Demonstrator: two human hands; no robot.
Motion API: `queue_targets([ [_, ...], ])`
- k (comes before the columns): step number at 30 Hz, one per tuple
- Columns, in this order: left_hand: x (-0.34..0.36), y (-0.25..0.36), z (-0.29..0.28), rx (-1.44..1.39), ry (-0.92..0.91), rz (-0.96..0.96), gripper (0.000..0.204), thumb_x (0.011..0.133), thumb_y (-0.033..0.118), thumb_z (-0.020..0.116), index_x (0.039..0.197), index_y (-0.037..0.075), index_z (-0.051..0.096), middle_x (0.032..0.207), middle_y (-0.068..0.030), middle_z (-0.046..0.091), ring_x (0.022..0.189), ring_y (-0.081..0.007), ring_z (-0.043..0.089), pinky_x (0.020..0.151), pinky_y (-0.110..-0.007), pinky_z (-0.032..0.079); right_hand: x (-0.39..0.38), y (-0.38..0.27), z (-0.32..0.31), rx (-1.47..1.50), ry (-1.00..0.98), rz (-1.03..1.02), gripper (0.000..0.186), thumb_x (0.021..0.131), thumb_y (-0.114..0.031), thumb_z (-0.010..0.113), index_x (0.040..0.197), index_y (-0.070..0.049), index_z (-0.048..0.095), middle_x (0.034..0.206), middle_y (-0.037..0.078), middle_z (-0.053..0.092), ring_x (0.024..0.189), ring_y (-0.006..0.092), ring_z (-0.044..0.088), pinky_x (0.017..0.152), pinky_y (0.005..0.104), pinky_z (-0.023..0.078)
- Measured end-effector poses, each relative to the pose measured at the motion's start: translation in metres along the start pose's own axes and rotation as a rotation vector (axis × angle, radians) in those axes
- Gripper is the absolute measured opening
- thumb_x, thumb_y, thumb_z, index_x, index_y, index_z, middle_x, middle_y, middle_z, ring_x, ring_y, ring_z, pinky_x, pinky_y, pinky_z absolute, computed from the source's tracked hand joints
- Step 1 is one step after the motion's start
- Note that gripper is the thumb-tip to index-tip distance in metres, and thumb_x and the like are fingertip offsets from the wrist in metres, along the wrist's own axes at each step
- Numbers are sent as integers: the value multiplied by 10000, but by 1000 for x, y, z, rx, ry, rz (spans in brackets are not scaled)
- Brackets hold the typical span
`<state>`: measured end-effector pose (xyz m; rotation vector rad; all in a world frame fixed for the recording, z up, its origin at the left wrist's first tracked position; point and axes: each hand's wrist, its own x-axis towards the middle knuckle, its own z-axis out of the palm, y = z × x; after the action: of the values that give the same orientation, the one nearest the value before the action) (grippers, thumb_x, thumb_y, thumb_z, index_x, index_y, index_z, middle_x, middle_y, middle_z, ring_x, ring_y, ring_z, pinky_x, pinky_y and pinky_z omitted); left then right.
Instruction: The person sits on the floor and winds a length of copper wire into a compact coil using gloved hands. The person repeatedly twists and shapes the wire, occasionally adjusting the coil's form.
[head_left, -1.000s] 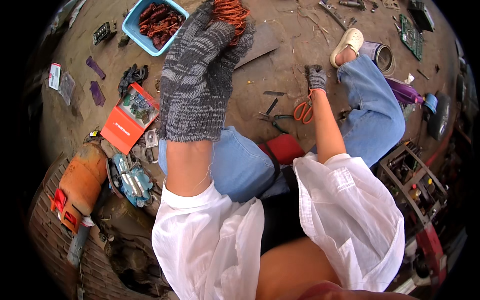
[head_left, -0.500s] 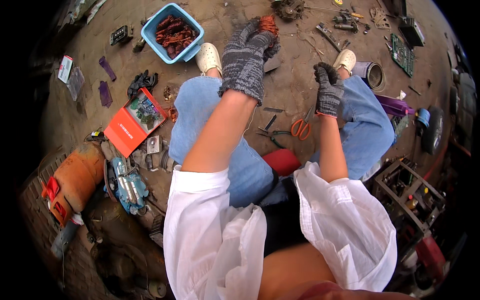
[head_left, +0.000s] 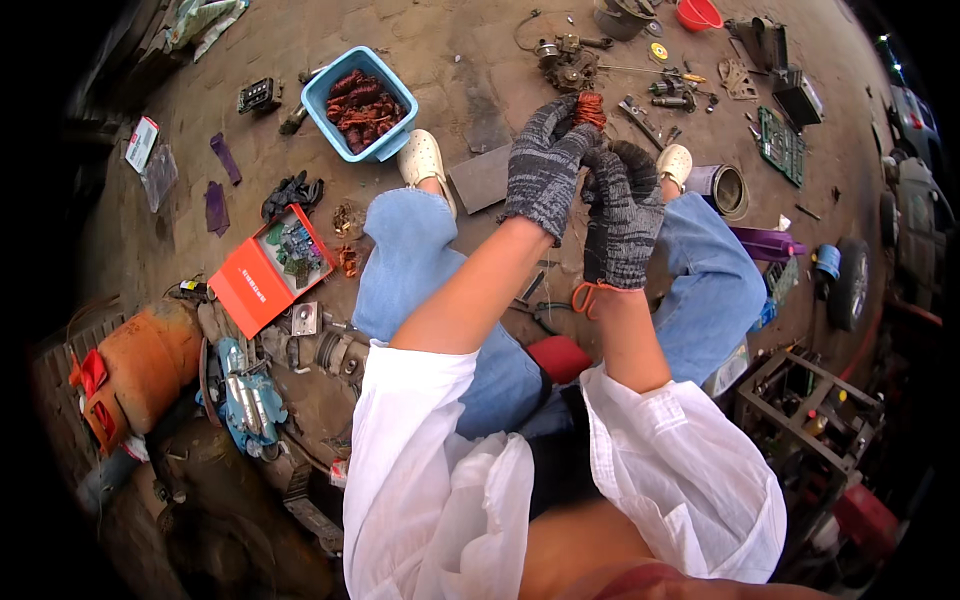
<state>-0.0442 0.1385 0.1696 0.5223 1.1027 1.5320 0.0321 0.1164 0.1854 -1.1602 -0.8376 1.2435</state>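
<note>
While both hands meet — left hand [head_left: 545, 165] grips copper coil [head_left: 590, 108].

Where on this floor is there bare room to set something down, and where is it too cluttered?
Bare floor lies left of the blue tub, past the purple strips, and between the tub and the motor parts. It is crowded along the top right around the green circuit board, and at lower left beside the red box and orange cylinder.

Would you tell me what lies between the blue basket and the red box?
In the head view, black gloves lie between the basket and the box.
</note>
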Motion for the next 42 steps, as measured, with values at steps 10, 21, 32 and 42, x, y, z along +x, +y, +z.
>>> queue_targets([
  [10,-17,28,-5,-196,-331,-158,433,765,-7,554,1190,-21,471,1104,-125,549,976,-170,541,837,-272,457,21,-39,-46,-244,-158,-67,131,799,-90,601,909,-20,608,788,41,625,620,72,511,559,196,402],
  [21,-16,29,-7,184,-454,80,493,732,27,659,1175,-46,454,1120,-126,547,1007,-160,532,879,-268,436,18,-52,-54,-663,-231,-327,166,764,-14,626,930,-3,615,856,45,631,787,98,580,741,234,465],
  [32,-19,27,-7,232,-459,177,462,731,4,639,1153,-68,465,1098,-145,557,976,-163,554,856,-267,452,20,-52,-49,-763,-243,-314,173,767,-28,626,939,-7,611,845,49,631,789,94,577,727,232,466],
  [42,-17,27,-8,155,-454,116,463,725,17,654,1146,-66,479,1099,-136,565,968,-155,556,848,-268,454,23,-53,-45,-650,-237,-220,182,772,-45,631,938,1,574,828,36,610,747,82,558,679,218,460],
])
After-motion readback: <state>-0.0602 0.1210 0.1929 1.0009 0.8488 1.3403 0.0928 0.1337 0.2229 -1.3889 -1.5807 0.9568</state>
